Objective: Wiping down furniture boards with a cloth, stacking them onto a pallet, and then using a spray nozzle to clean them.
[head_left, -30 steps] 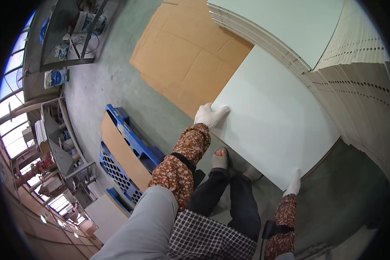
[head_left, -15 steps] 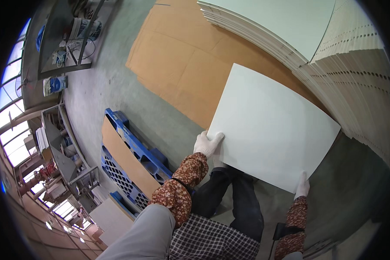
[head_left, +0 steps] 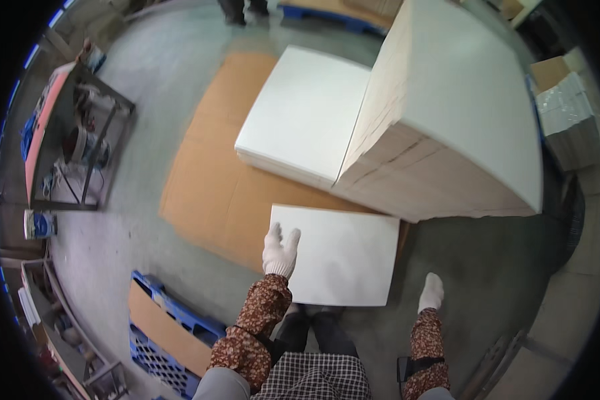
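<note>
A white rectangular panel [head_left: 343, 260] lies low in front of my feet, its far side over the brown cardboard sheet. My left hand [head_left: 280, 251], in a white knit glove, is at the panel's left edge with thumb and fingers spread and nothing held. Whether it touches the panel I cannot tell. To the right of the panel, apart from it, my gloved right hand [head_left: 431, 291] hangs over the floor with fingers stretched out. Just beyond the panel are a low stack of white panels [head_left: 307, 110] and, to its right, a much taller stack [head_left: 473, 113].
Brown cardboard [head_left: 207, 160] covers the floor under the low stack. A blue plastic pallet [head_left: 160, 340] with a brown board stands at lower left. Metal-framed tables [head_left: 67, 140] line the left side. Another person's legs [head_left: 243, 10] show at the far edge. Wrapped stacks [head_left: 570, 120] stand at right.
Both hands have come off the panel's edges, and it now lies lower and flatter. My right hand has moved away to the right. The view has shifted, bringing the stacks more fully into sight.
</note>
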{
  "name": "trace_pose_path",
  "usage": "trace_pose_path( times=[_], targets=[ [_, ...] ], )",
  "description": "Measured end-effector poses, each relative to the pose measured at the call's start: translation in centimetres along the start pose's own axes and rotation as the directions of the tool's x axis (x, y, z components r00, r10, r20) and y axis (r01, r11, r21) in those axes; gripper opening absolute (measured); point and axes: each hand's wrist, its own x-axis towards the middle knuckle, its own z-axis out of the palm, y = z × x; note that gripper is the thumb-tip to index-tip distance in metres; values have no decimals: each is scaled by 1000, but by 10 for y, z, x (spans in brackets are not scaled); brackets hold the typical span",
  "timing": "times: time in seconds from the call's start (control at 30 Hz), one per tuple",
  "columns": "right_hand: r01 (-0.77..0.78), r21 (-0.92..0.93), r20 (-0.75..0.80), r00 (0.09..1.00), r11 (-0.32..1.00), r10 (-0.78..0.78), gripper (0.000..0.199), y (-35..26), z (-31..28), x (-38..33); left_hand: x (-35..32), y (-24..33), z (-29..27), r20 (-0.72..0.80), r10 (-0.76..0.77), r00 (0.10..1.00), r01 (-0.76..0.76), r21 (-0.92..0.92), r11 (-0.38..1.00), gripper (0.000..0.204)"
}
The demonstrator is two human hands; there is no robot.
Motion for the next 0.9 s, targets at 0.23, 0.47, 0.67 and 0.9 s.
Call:
trace_pose_path(
  times=[0.23,0.47,0.67,0.9],
  targets=[
    [225,803,-278,961,551,11,57,-200,-181,-2,-39,288,-103,-6,537,844,-481,-454,750,70],
    [358,513,-318,923,780,-215,56,-253,-220,62,-45,346,-53,39,456,889,-448,-130,885,37],
    [323,314,-132,946,893,-295,45,-275,-238,62,-43,360,-68,93,425,900,-428,8,904,33],
    [224,459,-18,970,860,-243,52,-271,-256,79,-55,366,-60,79,362,929,-367,62,928,34]
  ],
)
